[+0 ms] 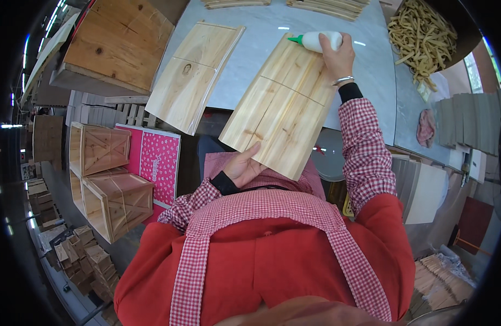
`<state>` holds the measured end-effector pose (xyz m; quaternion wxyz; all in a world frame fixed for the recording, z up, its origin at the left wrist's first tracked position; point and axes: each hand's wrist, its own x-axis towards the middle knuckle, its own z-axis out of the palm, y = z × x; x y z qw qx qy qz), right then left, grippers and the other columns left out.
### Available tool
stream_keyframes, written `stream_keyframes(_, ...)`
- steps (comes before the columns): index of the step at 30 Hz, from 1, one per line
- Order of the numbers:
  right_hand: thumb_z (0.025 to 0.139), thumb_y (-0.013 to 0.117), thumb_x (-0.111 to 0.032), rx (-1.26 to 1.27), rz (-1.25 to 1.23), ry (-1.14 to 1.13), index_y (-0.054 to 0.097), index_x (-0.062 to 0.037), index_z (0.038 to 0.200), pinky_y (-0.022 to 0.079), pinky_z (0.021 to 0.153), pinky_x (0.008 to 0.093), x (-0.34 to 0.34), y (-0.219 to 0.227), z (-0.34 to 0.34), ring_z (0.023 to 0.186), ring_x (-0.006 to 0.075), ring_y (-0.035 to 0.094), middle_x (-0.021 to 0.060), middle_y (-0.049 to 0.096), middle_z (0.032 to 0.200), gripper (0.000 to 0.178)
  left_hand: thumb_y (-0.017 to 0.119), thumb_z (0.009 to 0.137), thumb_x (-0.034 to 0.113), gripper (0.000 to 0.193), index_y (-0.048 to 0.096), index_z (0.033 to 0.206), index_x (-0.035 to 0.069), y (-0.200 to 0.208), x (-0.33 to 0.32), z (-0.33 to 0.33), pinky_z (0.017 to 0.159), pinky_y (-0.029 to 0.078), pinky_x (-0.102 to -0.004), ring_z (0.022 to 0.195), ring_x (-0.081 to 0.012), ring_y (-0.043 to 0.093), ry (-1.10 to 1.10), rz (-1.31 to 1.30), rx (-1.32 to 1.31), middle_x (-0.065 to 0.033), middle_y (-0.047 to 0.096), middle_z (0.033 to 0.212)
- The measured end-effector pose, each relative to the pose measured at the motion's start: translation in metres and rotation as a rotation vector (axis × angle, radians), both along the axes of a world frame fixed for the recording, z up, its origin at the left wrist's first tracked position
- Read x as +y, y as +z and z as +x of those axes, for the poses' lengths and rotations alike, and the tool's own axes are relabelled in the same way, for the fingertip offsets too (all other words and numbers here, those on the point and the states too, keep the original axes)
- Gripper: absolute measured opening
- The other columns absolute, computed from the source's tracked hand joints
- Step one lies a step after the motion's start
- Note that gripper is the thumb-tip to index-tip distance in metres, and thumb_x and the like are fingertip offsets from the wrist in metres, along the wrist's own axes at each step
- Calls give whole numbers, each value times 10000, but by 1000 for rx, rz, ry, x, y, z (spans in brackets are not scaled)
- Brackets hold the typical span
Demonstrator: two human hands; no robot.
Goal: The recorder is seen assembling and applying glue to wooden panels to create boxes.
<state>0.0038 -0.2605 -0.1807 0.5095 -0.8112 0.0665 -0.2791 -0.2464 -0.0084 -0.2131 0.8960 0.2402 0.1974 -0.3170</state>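
Note:
My right hand [340, 57] is wrapped round a white squeeze bottle [324, 41] with a green nozzle. The nozzle tip is over the far end of a pale wooden panel [285, 103]. That panel slants toward me, partly on the table and partly past its near edge. My left hand [243, 165] grips the panel's near edge, thumb on top and fingers beneath, mostly hidden. To the left, a second wooden panel [193, 76] lies on the table, with a whitish shiny line along its right edge. Both panels have a thin groove across them.
Wood strips [329, 6] lie at the far side of the grey table [370, 70]. A bin of tan curled strips [424, 35] stands far right, near a pink cloth [426, 127]. Wooden crates [117, 206] and a pink patterned board [158, 163] are left, below a large wooden box [117, 41].

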Motion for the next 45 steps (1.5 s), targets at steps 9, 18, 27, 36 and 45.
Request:
stream_keyframes(9,784,722,-360,-63,-327,114,565,-35,1038,511,696,356,-79,27,-34,768,287,652,183,652,873,441,482,974,200,466,325,1380,32,3,0,2,1075,369,-397,1273,-245,441,-3,-10,14,-140,440,1378)
stream_keyframes(18,773,735,-332,1,-250,-7,563,-9,1016,509,661,361,-80,39,-75,729,273,646,165,650,831,440,480,974,200,467,320,1379,30,-5,0,2,1073,373,-396,1272,-254,441,29,-87,13,-147,442,1373)
stream_keyframes(27,756,750,-316,-43,11,186,555,-4,998,509,658,357,42,15,-99,727,260,639,154,639,826,440,517,961,209,452,358,1348,36,5,-9,-5,1093,338,-430,1252,-251,456,-4,-84,28,-147,478,1330)
stream_keyframes(36,749,747,-254,-133,-210,252,544,-22,994,513,648,362,14,27,-117,704,294,644,165,635,792,394,523,957,197,442,368,1337,33,4,-14,-10,1099,330,-426,1243,-253,461,-78,-73,10,-139,496,1305)
stream_keyframes(45,806,720,-218,-118,-292,145,561,-18,1031,500,601,311,-69,29,-183,667,183,609,105,625,825,340,514,958,184,474,327,1364,25,2,-28,-5,1089,356,-413,1259,-247,449,-9,-111,1,-139,465,1342)
